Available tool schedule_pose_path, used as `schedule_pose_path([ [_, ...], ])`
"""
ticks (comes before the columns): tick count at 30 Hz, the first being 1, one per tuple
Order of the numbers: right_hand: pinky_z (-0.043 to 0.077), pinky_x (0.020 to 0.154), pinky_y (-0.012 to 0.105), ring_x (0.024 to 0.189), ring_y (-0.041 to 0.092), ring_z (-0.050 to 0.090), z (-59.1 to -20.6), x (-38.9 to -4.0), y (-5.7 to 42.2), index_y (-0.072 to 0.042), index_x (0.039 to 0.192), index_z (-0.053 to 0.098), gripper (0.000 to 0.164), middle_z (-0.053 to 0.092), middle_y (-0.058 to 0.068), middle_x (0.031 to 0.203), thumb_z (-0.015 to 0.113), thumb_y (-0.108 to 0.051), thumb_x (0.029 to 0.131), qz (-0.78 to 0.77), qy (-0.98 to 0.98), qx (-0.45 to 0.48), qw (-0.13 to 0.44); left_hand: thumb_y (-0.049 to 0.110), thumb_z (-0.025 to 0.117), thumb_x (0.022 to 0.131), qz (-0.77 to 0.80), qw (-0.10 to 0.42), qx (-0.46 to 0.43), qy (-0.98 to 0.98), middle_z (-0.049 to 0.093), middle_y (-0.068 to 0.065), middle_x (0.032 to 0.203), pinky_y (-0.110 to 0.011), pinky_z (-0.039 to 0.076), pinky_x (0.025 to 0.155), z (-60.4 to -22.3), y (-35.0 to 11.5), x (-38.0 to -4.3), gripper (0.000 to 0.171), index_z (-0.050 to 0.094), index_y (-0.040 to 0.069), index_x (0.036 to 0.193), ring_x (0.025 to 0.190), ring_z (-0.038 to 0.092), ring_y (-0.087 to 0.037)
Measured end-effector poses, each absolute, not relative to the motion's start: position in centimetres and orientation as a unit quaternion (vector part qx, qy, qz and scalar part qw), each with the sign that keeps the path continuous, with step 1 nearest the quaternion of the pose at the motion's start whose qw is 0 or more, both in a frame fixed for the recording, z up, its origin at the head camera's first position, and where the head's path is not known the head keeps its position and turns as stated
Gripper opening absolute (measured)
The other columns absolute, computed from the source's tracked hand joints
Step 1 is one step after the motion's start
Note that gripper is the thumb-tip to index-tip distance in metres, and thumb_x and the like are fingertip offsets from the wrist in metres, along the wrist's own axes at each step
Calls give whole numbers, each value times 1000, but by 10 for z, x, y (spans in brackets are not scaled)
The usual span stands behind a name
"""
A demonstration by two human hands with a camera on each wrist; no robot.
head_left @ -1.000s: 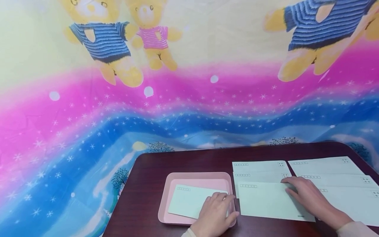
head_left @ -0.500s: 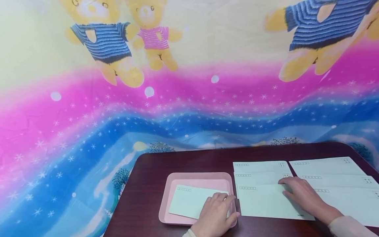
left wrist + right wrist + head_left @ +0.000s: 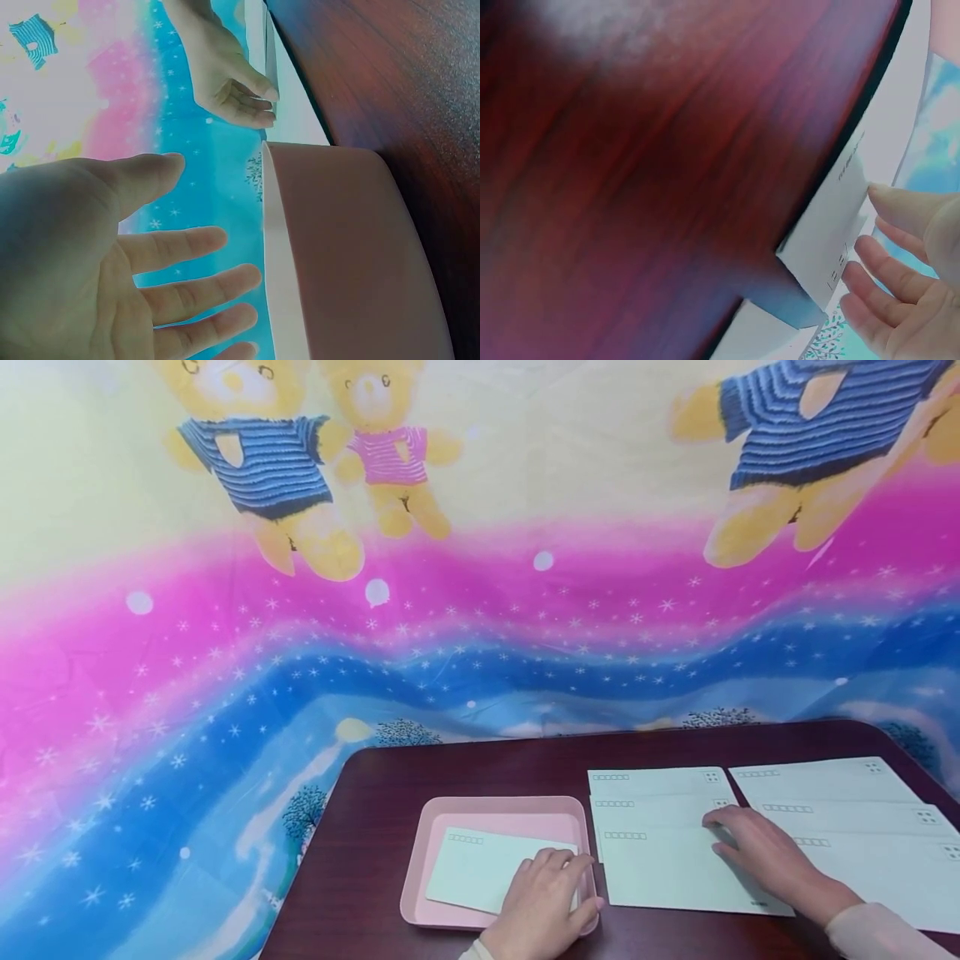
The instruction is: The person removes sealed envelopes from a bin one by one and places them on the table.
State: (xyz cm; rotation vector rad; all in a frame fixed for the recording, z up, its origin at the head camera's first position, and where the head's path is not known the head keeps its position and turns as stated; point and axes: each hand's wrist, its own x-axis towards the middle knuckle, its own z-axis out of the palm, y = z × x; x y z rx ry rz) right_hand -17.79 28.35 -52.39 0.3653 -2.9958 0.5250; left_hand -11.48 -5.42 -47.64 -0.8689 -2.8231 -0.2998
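Observation:
My left hand (image 3: 546,893) is held over the pink tray (image 3: 415,868), fingers spread and relaxed, with nothing in its grasp. Inside the tray lies a pale green envelope (image 3: 472,868), its right part hidden under that hand. My right hand (image 3: 765,853) rests by the upper right of the front envelope (image 3: 660,870) in the left column on the table. In the right wrist view its thumb (image 3: 900,206) meets the surface of an envelope (image 3: 832,217), while the other fingers are loosely bent and apart. The stamp corner is covered by the hand.
Behind the front envelope, two more overlap in steps, such as the rear envelope (image 3: 652,781). To the right, a second column of overlapping envelopes (image 3: 885,877) runs toward the front. The dark wooden table (image 3: 367,827) ends at a cartoon bear curtain (image 3: 480,593).
The front left-column envelope has settled slightly lower and to the left. My right hand has shifted a little left with it; the left hand stays over the tray.

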Motion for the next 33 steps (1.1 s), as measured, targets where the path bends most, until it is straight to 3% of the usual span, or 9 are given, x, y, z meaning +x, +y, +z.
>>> schedule_pose_path([
  [5,52,89,58,107,42,66,-522,-180,283,-2,110,72,31,72,17,111,80,-9,81,169,-979,109,18,47,62,97,-101,85,-290,-948,68,6,124,-31,49,85,-476,-56,-114,42,64,24,132,118,60,-12],
  [17,52,89,58,107,42,66,-519,-181,279,-1,109,72,32,72,17,110,82,-9,80,148,-982,111,28,45,64,97,-104,96,-287,-947,68,4,124,-32,50,87,-477,-59,-115,41,64,23,131,119,60,-13],
  [24,52,88,59,106,42,65,-515,-175,276,-4,107,73,27,71,17,111,80,-7,81,154,-978,127,63,47,63,97,-100,99,-278,-950,69,4,125,-31,50,87,-477,-62,-115,42,64,23,131,118,61,-14],
  [33,53,86,57,104,38,68,-504,-168,256,-5,104,74,25,73,13,107,78,-22,87,169,-968,140,119,45,63,97,-109,94,-273,-951,68,4,125,-34,51,88,-476,-66,-114,40,63,23,131,119,61,-14],
])
